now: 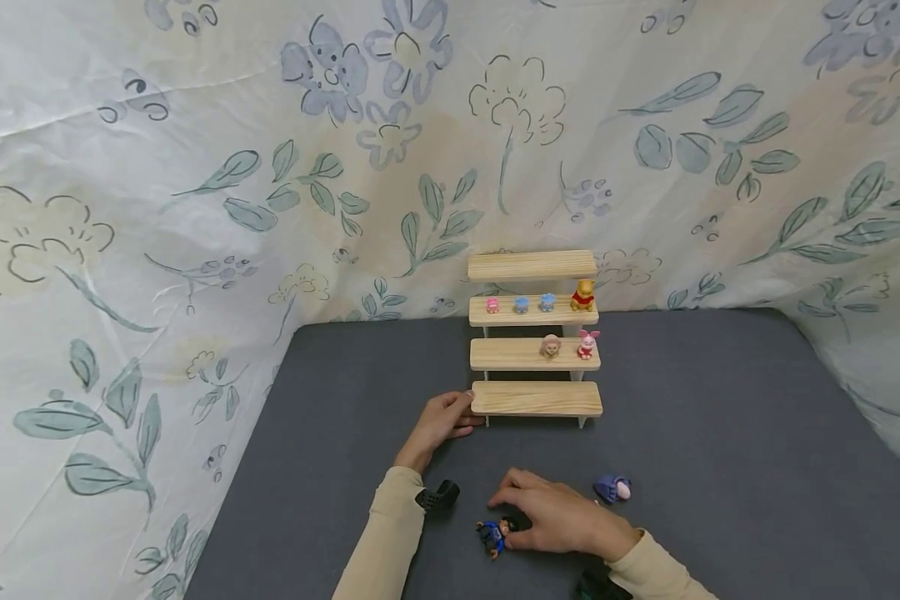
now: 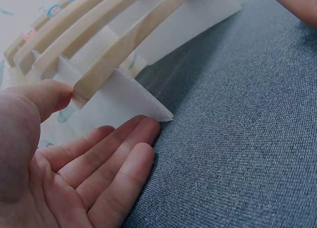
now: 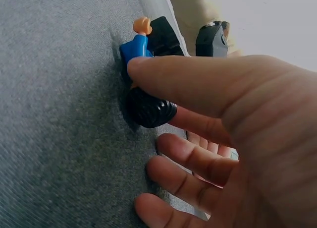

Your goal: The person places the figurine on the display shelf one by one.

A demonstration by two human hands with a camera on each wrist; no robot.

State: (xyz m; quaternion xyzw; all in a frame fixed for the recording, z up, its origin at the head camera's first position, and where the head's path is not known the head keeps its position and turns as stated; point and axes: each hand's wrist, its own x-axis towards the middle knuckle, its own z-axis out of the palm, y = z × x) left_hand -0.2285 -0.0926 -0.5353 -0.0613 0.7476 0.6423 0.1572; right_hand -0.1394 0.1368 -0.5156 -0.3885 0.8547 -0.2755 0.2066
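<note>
My left hand (image 1: 438,425) is at the left end of a tiered wooden display shelf (image 1: 536,399). Its thumb touches the end of the lowest board, while the loosely extended fingers (image 2: 126,176) lie beside the white leg (image 2: 133,99). On the dark cloth lies a small toy figure (image 1: 491,537) with a blue top and black hair. Over it reaches my right hand (image 1: 562,512), thumb against the figure and the forefinger apart from it in the head view. Right of this hand lies a purple-blue toy figure (image 1: 609,487).
Upper boards carry a Winnie-the-Pooh figure (image 1: 582,296), a Piglet figure (image 1: 587,344), a beige figure (image 1: 551,347), a pink figure (image 1: 492,305) and two blue ones (image 1: 521,306). Behind the shelf hangs a floral cloth (image 1: 435,125). Dark grey cloth (image 1: 705,433) covers the table.
</note>
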